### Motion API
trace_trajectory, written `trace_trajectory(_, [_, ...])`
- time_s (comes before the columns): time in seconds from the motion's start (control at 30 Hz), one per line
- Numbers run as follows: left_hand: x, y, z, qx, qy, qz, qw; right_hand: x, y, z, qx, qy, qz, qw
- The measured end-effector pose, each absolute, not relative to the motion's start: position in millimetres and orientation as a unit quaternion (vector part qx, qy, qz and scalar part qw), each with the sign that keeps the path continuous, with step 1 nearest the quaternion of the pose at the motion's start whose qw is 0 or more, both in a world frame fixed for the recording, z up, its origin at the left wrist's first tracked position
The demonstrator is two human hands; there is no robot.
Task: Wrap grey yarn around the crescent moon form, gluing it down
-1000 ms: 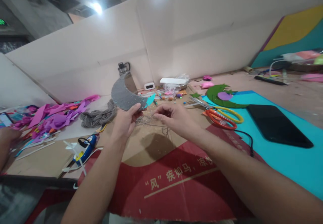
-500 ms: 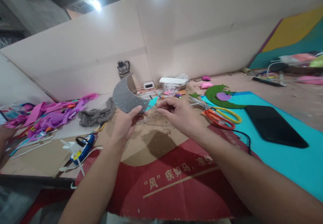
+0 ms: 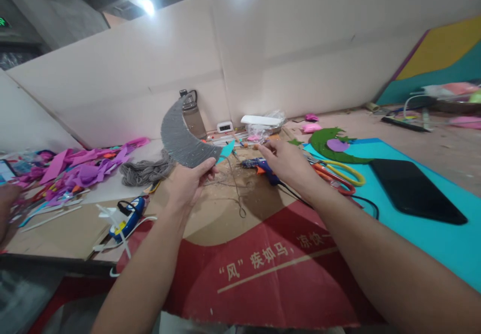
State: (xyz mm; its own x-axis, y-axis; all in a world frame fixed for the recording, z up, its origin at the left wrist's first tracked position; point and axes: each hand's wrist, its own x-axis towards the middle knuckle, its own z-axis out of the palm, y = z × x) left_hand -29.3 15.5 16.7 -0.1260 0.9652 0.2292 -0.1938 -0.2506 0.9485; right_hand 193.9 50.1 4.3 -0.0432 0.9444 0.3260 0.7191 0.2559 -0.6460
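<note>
A crescent wrapped in grey yarn, with a bare turquoise tip, is held up by my left hand at its lower end. A loose strand of yarn hangs from near the tip down to the cardboard. My right hand is to the right of the tip, thumb and fingers drawn together; whether anything thin is between them is too small to tell. Just below it lies a blue glue gun with a black cord. A grey yarn skein rests left of the crescent.
Scissors with red and yellow handles, a green crescent and a black tablet are at right. Pink and purple scraps and a blue-and-white device are at left. A bottle stands behind. Another person's hand shows at far left.
The crescent has tilted and shifted slightly left in my left hand. My right hand has moved right, away from the tip. The glue gun and the hanging yarn loop now show.
</note>
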Motion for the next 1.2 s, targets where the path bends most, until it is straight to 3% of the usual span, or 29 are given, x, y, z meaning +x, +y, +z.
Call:
trace_trajectory(0.13, [-32,16,16,0.471,0.398,0.646,0.450,196,62,-16,-0.659,-0.727,0.136,0.136])
trace_trajectory(0.2, [-33,15,15,0.472,0.396,0.647,0.448,194,64,-26,-0.661,-0.726,0.159,0.098])
trace_trajectory(0.33, [-36,16,15,0.466,0.381,0.657,0.454,193,69,-36,-0.670,-0.710,0.190,0.100])
trace_trajectory(0.53, [-41,21,14,0.410,0.385,0.687,0.459,195,77,-34,-0.684,-0.666,0.227,0.194])
trace_trajectory(0.67, [-44,21,15,0.365,0.385,0.703,0.474,186,62,-19,-0.563,-0.579,0.336,0.485])
trace_trajectory(0.73, [-44,20,17,0.354,0.376,0.710,0.478,179,49,-8,-0.465,-0.554,0.405,0.559])
trace_trajectory(0.9, [-44,21,18,0.346,0.379,0.725,0.460,168,20,11,-0.364,-0.580,0.456,0.568])
trace_trajectory(1.2, [-41,22,17,0.331,0.376,0.749,0.433,161,3,10,-0.395,-0.643,0.409,0.513])
